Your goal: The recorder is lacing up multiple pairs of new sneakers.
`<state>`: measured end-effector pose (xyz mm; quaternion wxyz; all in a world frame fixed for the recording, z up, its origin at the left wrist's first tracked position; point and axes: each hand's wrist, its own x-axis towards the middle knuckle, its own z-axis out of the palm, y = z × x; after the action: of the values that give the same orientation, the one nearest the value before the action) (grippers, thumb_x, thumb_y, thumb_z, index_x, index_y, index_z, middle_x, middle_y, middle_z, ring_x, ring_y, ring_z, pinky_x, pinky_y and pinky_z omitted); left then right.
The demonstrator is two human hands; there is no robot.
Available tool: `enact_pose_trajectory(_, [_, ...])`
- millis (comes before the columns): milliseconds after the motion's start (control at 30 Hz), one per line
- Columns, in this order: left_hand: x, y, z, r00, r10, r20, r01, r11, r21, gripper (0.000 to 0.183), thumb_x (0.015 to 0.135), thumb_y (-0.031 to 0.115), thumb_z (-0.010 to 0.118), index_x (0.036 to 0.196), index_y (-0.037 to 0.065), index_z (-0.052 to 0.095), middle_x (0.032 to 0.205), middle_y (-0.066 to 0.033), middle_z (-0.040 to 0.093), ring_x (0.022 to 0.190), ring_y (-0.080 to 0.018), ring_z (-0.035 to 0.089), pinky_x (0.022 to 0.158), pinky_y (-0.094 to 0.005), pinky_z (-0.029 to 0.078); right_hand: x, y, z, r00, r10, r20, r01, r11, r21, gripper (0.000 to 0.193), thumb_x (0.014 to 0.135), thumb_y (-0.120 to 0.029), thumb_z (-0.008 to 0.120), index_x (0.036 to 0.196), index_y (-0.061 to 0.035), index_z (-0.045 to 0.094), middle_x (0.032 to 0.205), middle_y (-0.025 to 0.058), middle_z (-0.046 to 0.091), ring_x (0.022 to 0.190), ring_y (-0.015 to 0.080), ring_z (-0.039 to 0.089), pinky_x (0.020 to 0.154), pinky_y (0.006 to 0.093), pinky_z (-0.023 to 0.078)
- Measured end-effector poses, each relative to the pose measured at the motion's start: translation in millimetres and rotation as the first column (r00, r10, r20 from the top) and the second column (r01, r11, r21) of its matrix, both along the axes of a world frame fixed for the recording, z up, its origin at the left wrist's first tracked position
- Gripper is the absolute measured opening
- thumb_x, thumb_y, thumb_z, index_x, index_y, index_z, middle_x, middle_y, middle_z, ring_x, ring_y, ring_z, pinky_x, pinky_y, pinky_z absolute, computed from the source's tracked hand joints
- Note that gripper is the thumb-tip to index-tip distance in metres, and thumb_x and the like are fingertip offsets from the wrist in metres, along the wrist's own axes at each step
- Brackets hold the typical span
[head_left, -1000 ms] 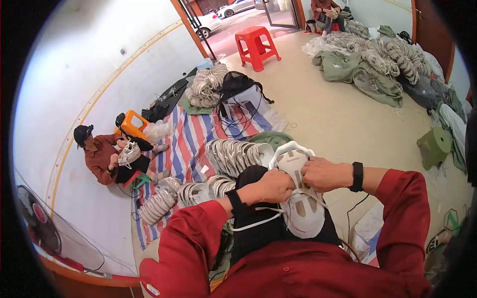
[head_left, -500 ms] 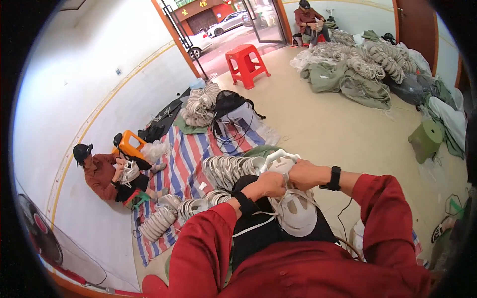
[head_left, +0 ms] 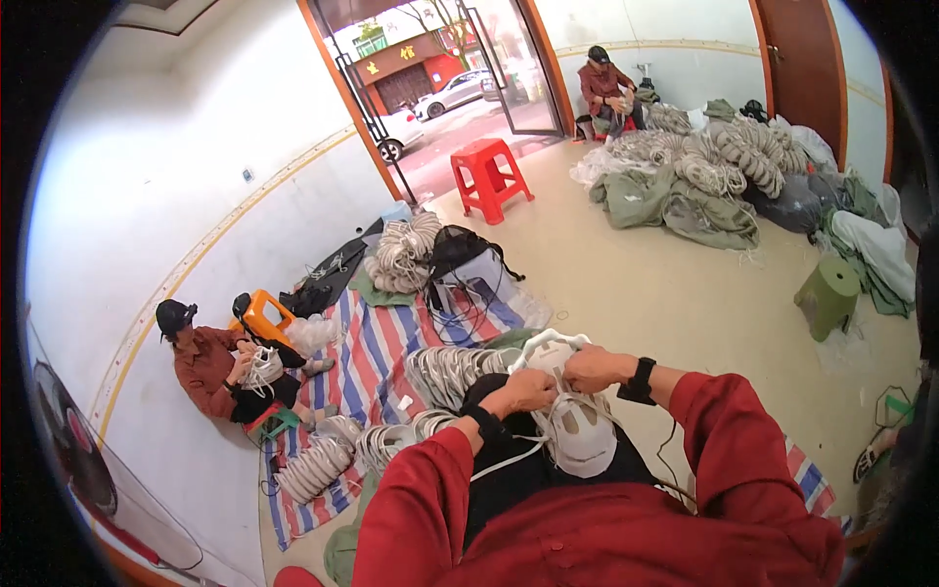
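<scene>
A white shoe upper (head_left: 581,450) with cut-out slots lies across my lap, its rounded toe end toward me and its padded collar pointing away. My left hand (head_left: 529,388) is closed at the left side of its lacing, in a pinch on the shoelace. On the opposite side, my right hand (head_left: 594,370) is also closed on the lacing, close to the left one. A loose white shoelace (head_left: 504,460) trails from the upper to the left over my dark trousers. My fingertips are partly hidden by the knuckles.
Rows of nested uppers (head_left: 452,377) lie left of my lap on a striped sheet (head_left: 367,342). A co-worker (head_left: 217,367) sits at left holding an upper, another (head_left: 608,90) at the back. A red stool (head_left: 489,181), green stool (head_left: 827,296) and heaped bundles (head_left: 724,161) stand around.
The whole view has shifted, so the room and my lap appear lower. My hands stay closed at the lacing, with little visible change on the shoe upper.
</scene>
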<state>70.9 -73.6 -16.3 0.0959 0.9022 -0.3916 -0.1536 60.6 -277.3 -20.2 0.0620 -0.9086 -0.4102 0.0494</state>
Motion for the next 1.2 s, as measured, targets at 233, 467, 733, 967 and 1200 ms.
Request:
enact_pose_trajectory(233, [-3.4,12.2,-5.7,0.997,0.064,-0.046,-0.07,0.988,-0.14,0.027,0.086,0.031,0.055,0.094,0.007,0.063,0.084,-0.0132,0.065,0.079,-0.0258,0.063,0.073,-0.0364,0.049,-10.0,4.5,20.0,0.991,-0.074,-0.115,0.081,0.995,0.055,0.023,0.086,-0.026,0.053,0.084,-0.0079,0.066,0.078,0.0121,0.066,0.074,0.032,0.063,0.073,0.0406,0.047])
enact_pose_trajectory(467, [-22.2,18.5,-16.2,0.992,0.07,-0.102,-0.109,0.885,-0.452,0.02,0.082,0.017,0.062,0.099,0.006,0.062,0.083,-0.0126,0.065,0.079,-0.0266,0.062,0.073,-0.0367,0.048,-21.3,12.6,-3.3,0.834,0.171,-0.525,0.259,0.717,0.647,0.027,0.095,-0.025,0.05,0.089,-0.0004,0.06,0.082,0.0042,0.06,0.077,0.0126,0.054,0.068,0.0292,0.045])
enact_pose_trajectory(733, [-68.0,5.8,-10.8,0.965,0.022,0.263,0.151,0.773,-0.617,0.009,0.084,0.013,0.057,0.085,0.006,0.053,0.083,-0.016,0.053,0.083,-0.0383,0.052,0.074,-0.0441,0.043,-28.6,4.0,-6.7,0.74,0.245,-0.626,0.356,0.647,0.674,0.025,0.096,-0.023,0.048,0.082,-0.0033,0.054,0.075,-0.0015,0.052,0.07,0.0091,0.047,0.064,0.0257,0.042])
enact_pose_trajectory(967, [-110.6,-19.6,-13.2,0.98,-0.116,0.16,0.186,0.814,-0.55,0.011,0.086,0.011,0.056,0.092,0.004,0.049,0.084,-0.0162,0.051,0.081,-0.0379,0.052,0.072,-0.0461,0.044,-25.3,9.0,-8.5,0.779,0.245,-0.577,0.297,0.666,0.684,0.023,0.098,-0.02,0.048,0.083,-0.0036,0.054,0.076,-0.0004,0.055,0.072,0.0102,0.051,0.069,0.0269,0.044])
enact_pose_trajectory(1200, [-152.8,-47.2,0.5,0.918,-0.389,0.074,0.376,0.796,-0.475,0.018,0.077,0.007,0.058,0.091,0.002,0.047,0.085,-0.0167,0.051,0.081,-0.037,0.053,0.071,-0.0447,0.044,-31.2,17.2,-3.7,0.822,0.194,-0.536,0.291,0.666,0.687,0.022,0.095,-0.017,0.049,0.077,-0.0042,0.052,0.069,-0.0008,0.052,0.066,0.0097,0.047,0.062,0.027,0.042])
